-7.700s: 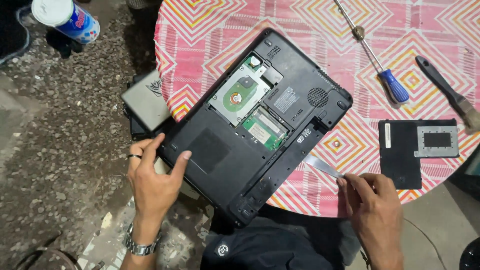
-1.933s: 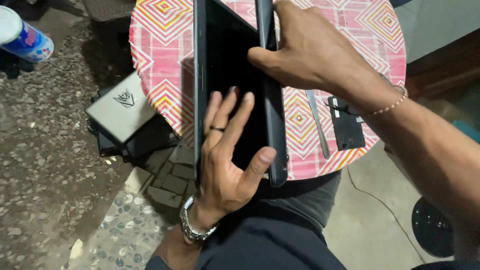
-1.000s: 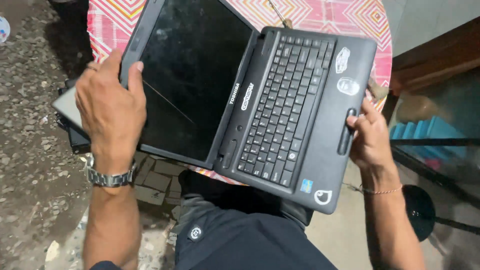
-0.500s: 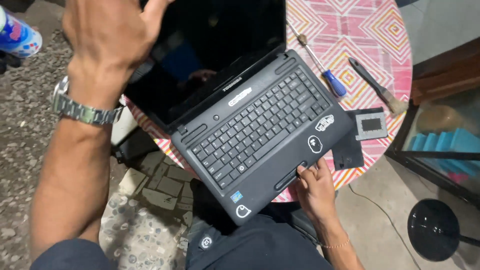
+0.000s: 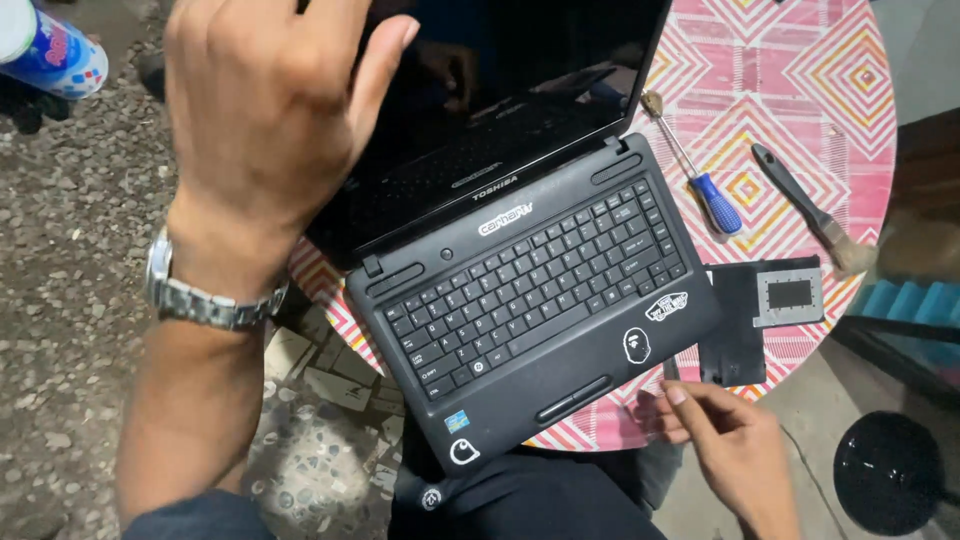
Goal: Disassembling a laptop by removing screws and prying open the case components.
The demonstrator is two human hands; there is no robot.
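The open laptop (image 5: 540,290) lies on the round table (image 5: 800,80), its long axis slanting from lower left to upper right, front edge overhanging toward the person. The left hand (image 5: 270,110) is raised at the screen's left edge, fingers loosely curled, grasping nothing that shows. The right hand (image 5: 725,445) is nearer the base, just below its right front corner, fingertips touching the table edge, relaxed and empty.

Dark laptop screen (image 5: 500,90) standing open and reflecting faintly at top centre, small white stickers (image 5: 650,325) sitting on the black palm rest, blue-and-white can (image 5: 50,50) lying top left
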